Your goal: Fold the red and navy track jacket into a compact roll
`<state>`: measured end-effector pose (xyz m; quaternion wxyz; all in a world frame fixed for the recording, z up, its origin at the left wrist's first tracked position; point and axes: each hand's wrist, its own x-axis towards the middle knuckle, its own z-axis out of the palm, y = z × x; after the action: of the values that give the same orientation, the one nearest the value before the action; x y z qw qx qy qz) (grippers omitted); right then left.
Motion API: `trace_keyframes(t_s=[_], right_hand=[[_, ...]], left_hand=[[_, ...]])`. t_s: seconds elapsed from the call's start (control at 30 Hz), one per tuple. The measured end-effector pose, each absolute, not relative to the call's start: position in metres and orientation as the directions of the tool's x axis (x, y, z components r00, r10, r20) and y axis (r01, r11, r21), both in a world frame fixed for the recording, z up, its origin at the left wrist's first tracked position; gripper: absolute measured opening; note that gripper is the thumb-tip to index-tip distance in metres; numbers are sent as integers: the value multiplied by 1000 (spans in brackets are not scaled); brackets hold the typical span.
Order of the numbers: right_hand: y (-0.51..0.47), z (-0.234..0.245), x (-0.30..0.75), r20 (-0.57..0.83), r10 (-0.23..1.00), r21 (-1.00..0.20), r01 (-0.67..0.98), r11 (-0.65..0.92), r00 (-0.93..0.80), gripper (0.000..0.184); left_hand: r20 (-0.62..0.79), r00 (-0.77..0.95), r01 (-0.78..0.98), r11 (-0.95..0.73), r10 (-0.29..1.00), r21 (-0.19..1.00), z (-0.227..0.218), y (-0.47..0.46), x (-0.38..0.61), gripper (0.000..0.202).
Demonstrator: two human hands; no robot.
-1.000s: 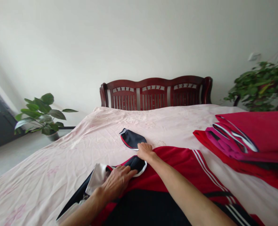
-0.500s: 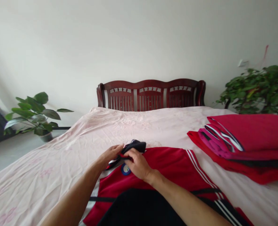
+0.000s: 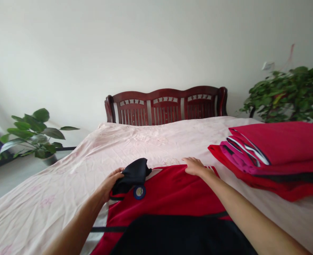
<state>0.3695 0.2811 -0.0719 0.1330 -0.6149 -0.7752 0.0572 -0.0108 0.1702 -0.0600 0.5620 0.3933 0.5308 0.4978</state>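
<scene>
bed (image 3: pixel 74 166): bare pink sheet runs from the jacket's far edge up to the headboard (image 3: pixel 167 106) and out to the left edge, while the folded stack (image 3: pixel 278 156) takes the right side, just beside the jacket. red jacket (image 3: pixel 172 191) lies flat at near middle, right hand (image 3: pixel 197 166) spread palm-down on its far edge, gripping nothing. left hand (image 3: pixel 110 184) is closed on the dark collar (image 3: pixel 132 173) at the jacket's far-left corner, just above the round badge (image 3: pixel 139 192).
</scene>
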Motion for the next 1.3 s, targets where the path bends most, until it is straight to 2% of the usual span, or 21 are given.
trace_keyframes(t_s=[0.13,0.27,0.37,0.43,0.53,0.63,0.77,0.87,0.93,1.0,1.07,1.1,1.17,1.23,1.3], right_hand=[[291,-77,399,113,959,-125,954,273,-260,20],[276,-81,416,239,912,-41,935,353,-334,31],[256,-89,433,362,796,86,867,491,-486,31],[245,-96,445,397,709,174,806,565,-583,31],[233,-100,454,424,680,232,797,557,-598,31],[227,-96,456,440,721,229,843,487,-536,30],[219,-93,460,254,818,73,854,516,-516,36],[212,-87,464,87,890,-85,887,454,-448,41],[204,-80,458,56,926,-155,913,376,-372,41],[194,-75,439,115,939,-260,903,343,-324,36],[184,-73,408,154,944,-471,818,330,-292,26],[181,-73,388,124,951,-602,741,298,-282,26],[179,-76,348,20,957,-806,561,187,-290,38],[185,-80,309,-45,958,-901,427,83,-282,52],[196,-82,275,-90,964,-932,363,8,-251,60]], left_hand=[[-207,-44,-193,195,977,962,-67,162,-19,37],[-201,-77,-181,185,976,966,-70,148,-31,39],[-226,-56,-130,218,972,967,-76,136,-45,33],[-236,-17,-54,235,972,970,-83,128,-55,25],[-240,11,75,239,971,968,-95,120,-67,16],[-246,-8,120,245,969,962,-99,114,-70,15],[-253,-67,106,259,965,960,-97,110,-71,19],[-165,-107,165,181,981,969,-94,109,-74,23],[-114,-121,185,135,986,973,-87,106,-71,26],[-128,-126,122,144,984,982,-74,99,-60,26],[-165,-108,17,168,980,986,-60,90,-41,27],[-173,-92,-25,172,981,985,-55,86,-29,28],[-164,-49,-67,161,985,985,-51,78,-6,29],[-148,-2,-79,148,989,986,-59,74,11,28],[-152,41,-97,155,988,983,-74,72,22,30]])
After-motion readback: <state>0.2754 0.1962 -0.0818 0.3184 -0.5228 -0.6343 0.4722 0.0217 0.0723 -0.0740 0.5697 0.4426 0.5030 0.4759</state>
